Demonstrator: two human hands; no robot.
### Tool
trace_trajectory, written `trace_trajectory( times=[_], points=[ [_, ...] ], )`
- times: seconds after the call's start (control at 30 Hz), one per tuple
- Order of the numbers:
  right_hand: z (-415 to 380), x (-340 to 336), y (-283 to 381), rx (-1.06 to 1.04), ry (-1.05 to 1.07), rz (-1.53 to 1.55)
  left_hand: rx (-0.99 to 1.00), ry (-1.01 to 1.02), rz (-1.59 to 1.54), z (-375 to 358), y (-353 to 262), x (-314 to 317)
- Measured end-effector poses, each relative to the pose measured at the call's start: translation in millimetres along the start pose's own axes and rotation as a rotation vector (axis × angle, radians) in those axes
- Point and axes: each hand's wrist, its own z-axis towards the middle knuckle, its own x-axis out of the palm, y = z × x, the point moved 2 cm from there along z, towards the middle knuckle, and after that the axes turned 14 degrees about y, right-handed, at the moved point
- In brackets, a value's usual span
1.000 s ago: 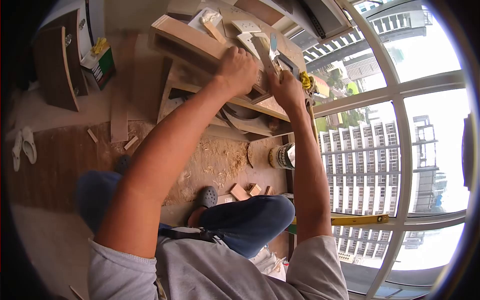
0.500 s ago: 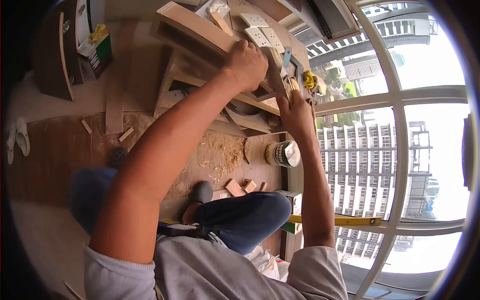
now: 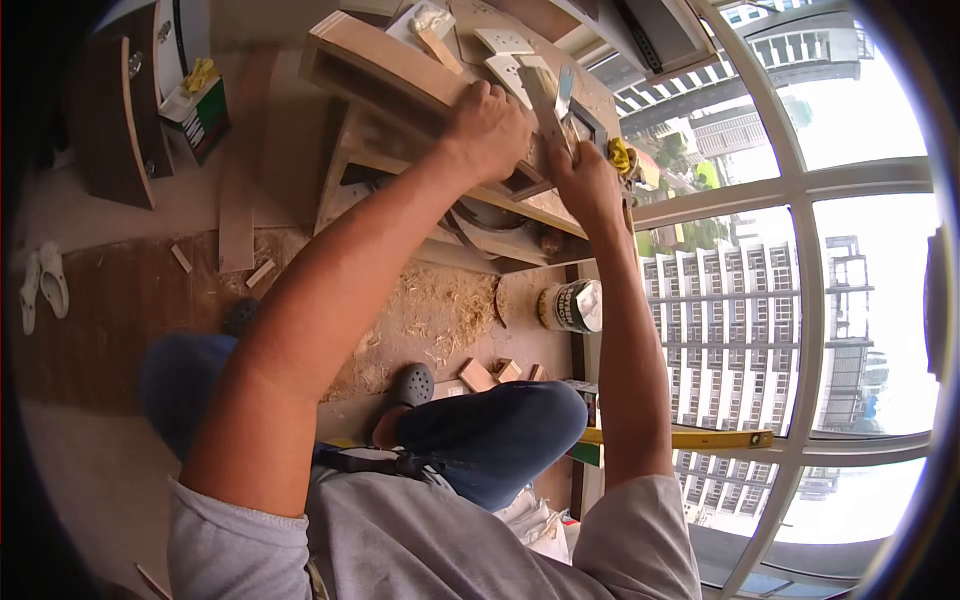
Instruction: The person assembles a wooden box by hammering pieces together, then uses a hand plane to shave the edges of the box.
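Note:
My left hand (image 3: 487, 135) is closed over the edge of a long wooden drawer-like box (image 3: 390, 75), which lies tilted on a wooden cabinet frame (image 3: 345, 165). Beside it, my right hand (image 3: 588, 185) is closed around a narrow flat strip (image 3: 541, 98) that points up and away. Against this strip stands a thin shiny blade (image 3: 565, 90), which looks like a putty knife; its handle is mostly hidden by my fingers. White socket plates (image 3: 507, 41) lie just beyond the strip's far end.
A labelled tub (image 3: 572, 305) stands below the frame near the window. Wood shavings (image 3: 440, 305) and small wood offcuts (image 3: 478, 375) litter the floor. A yellow spirit level (image 3: 715, 439) juts out at right. A green-and-white box (image 3: 205, 110) with a yellow cloth stands at left.
My right hand has moved up and slightly left with the strip and blade, so the strip now overlaps a socket plate. My left hand stays on the box.

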Motion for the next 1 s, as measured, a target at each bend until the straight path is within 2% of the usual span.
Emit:
trace_trajectory(
  times=[0.17, 0.23, 0.27, 0.3, 0.37, 0.4, 0.5, 0.57, 0.67, 0.77, 0.83, 0.9, 0.93, 1.0],
  points=[
    [-22.4, 5.0, 0.7, 0.002, 0.007, 0.022, -0.026, -0.010, 0.097, -1.4, -6.9, 2.9],
    [-34.8, 1.9, 3.6, 0.007, 0.035, 0.029, -0.033, 0.086, 0.086, 4.1, -4.9, 0.8],
    [-32.1, 4.0, 2.4, 0.010, -0.003, 0.002, -0.019, 0.010, 0.065, 0.7, -3.7, 2.2],
    [-20.8, 2.7, 3.4, 0.055, 0.016, 0.015, -0.009, 0.029, 0.069, -1.8, -1.8, 4.3],
    [26.9, -2.0, 2.8, -0.016, -0.008, 0.062, 0.014, 0.030, -0.044, -1.1, -3.7, -1.0],
    [24.8, -2.1, 4.9, -0.005, -0.020, 0.049, 0.011, 0.035, -0.015, -2.9, -2.6, -3.9],
    [-36.1, 12.2, -3.5, -0.074, -0.081, 0.042, 0.033, 0.096, -0.002, -1.7, -1.8, -5.5],
    [-34.9, 7.6, 3.6, -0.009, -0.055, 0.067, 0.023, 0.073, -0.007, -2.3, -3.5, -1.1],
    [16.1, -4.6, 4.5, 0.022, -0.015, 0.044, 0.028, 0.034, -0.013, -2.1, -4.2, 0.6],
    [-17.7, 8.3, -7.7, 0.082, 0.019, 0.011, 0.038, 0.033, -0.024, -1.1, -7.0, 3.1],
    [-45.3, 10.6, -7.8, -0.119, -0.055, 0.159, 0.012, 0.045, -0.013, 2.2, 2.3, 0.1],
    [-24.4, -2.8, 1.0, 0.088, 0.071, -0.011, 0.014, 0.021, 0.023, -0.5, -4.0, -1.4],
    [-9.0, -4.0, 2.8, 0.021, 0.016, 0.030, 0.016, 0.005, -0.015, -0.9, -3.0, -1.1],
    [-6.7, -0.4, 4.7, 0.030, -0.015, 0.074, 0.003, -0.005, 0.019, 2.1, -2.4, 0.5]
  ],
)
